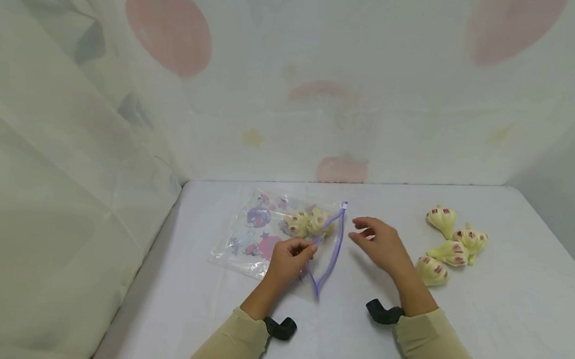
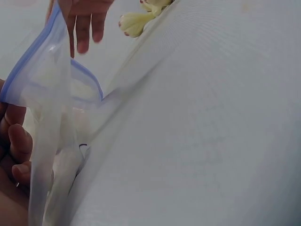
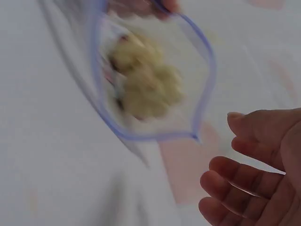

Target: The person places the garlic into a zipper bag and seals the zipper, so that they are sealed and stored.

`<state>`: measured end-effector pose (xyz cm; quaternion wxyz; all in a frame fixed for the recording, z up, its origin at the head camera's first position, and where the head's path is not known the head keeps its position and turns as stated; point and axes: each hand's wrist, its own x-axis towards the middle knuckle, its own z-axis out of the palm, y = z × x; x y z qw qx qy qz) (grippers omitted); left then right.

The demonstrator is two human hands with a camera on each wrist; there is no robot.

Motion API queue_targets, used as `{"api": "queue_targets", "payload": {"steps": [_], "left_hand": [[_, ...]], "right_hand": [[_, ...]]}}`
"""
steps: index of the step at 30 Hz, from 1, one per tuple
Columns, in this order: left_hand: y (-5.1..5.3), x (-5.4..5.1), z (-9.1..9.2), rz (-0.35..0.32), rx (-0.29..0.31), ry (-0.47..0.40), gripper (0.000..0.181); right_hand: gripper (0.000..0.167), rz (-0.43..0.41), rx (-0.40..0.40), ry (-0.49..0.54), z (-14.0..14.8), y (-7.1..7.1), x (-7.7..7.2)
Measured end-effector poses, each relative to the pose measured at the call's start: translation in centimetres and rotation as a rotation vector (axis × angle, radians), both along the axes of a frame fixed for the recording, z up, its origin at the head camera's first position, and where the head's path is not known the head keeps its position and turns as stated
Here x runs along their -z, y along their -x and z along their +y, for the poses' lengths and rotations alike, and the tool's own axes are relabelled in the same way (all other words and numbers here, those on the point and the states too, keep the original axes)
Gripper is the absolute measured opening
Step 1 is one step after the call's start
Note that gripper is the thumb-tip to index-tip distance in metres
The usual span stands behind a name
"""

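Note:
A clear zip bag with printed pictures and a purple zip edge lies on the table, its mouth gaping to the right. Pale yellow garlic bulbs with purplish marks are inside it, near the mouth; they blur in the right wrist view. With thumb and fingers my left hand pinches the near side of the bag's rim. My right hand is just right of the mouth, apart from the bag, fingers loosely bent and holding nothing.
Several more garlic bulbs lie grouped on the white table to the right of my right hand. Fruit-printed cloth hangs behind the table, and more cloth along its left side. A dark band with a stub sits on each wrist.

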<state>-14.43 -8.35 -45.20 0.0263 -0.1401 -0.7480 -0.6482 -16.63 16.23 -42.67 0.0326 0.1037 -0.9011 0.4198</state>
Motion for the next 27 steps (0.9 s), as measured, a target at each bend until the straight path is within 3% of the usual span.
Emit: {"api": "queue_targets", "payload": {"steps": [9,14,21,27], "left_hand": [[-0.1,-0.2,-0.3,0.003,-0.009,0.035,0.012],[-0.1,-0.1,-0.3,0.0,-0.001,0.032,0.013],[0.2,0.0,0.3,-0.006,0.01,0.039,0.013],[0.4,-0.2,0.7,-0.001,0.007,0.036,0.012]], "right_hand": [[0.057,-0.03,0.269,-0.032,7.6,-0.1,-2.6],[0.062,-0.07,0.348,-0.09,10.9,-1.1,-3.5],[0.07,-0.182,0.267,-0.243,14.0,-3.0,-3.8],[0.065,-0.162,0.063,-0.282,14.4,-4.9,-3.2]]}}
